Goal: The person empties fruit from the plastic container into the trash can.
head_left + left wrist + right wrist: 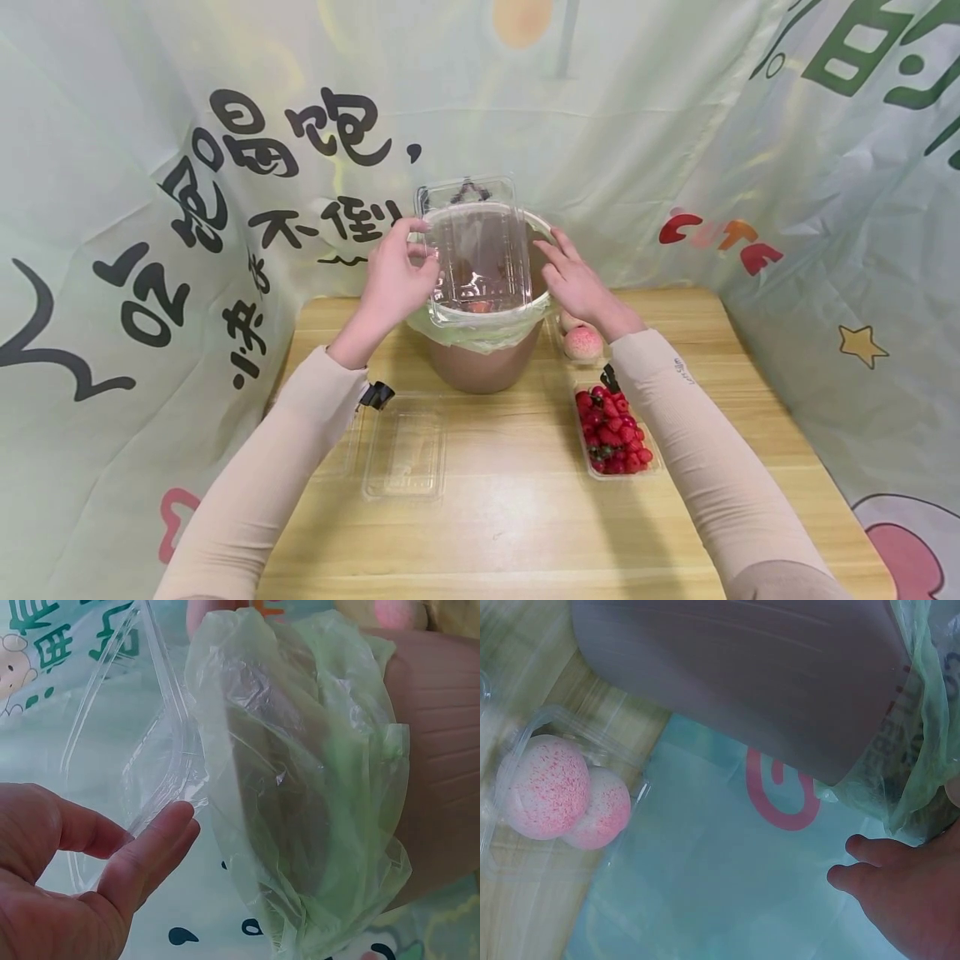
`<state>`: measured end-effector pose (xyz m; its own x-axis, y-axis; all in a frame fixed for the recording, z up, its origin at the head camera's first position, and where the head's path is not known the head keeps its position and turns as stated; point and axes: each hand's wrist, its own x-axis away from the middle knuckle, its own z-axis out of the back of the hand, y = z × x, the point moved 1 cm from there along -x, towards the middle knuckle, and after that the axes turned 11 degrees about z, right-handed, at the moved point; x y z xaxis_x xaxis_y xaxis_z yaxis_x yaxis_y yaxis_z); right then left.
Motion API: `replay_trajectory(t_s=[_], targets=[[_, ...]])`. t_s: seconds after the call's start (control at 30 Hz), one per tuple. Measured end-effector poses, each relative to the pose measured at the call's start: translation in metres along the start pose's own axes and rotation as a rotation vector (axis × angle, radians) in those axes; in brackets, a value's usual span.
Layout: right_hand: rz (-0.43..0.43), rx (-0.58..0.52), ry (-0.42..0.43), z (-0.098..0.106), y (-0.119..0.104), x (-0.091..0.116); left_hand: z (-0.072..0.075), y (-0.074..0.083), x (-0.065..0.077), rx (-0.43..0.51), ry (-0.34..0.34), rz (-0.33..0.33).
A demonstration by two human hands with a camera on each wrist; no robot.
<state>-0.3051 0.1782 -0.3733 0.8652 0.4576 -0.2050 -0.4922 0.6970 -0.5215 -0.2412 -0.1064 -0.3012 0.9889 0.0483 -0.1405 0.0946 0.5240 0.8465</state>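
Note:
A clear plastic box stands tilted over the mouth of a brown bin lined with a pale green bag. My left hand pinches the box at its left edge, between thumb and fingers. On the far right of the bin's rim, my right hand touches the bag with loosely stretched fingers; some of them are hidden in the right wrist view. Through the clear plastic, something reddish shows low in the bin, too blurred to name.
Left of the bin's base, an empty clear tray lies on the wooden table. Right of it stands a clear punnet of red berries. Behind that, pink speckled peaches sit in another clear box. Printed cloth hangs around the table.

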Motion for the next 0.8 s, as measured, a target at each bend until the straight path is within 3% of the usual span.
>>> replay_trajectory(t_s=[0.37, 0.6, 0.8], targets=[[-0.001, 0.009, -0.002, 0.0, -0.002, 0.0, 0.0, -0.002, 0.012, 0.04, -0.001, -0.036], [-0.005, 0.004, -0.004, 0.001, -0.002, 0.001, 0.0, -0.002, 0.021, 0.142, -0.064, -0.022], [-0.006, 0.01, -0.005, 0.0, -0.001, 0.001, 0.0, -0.008, 0.029, 0.155, -0.079, -0.012]])
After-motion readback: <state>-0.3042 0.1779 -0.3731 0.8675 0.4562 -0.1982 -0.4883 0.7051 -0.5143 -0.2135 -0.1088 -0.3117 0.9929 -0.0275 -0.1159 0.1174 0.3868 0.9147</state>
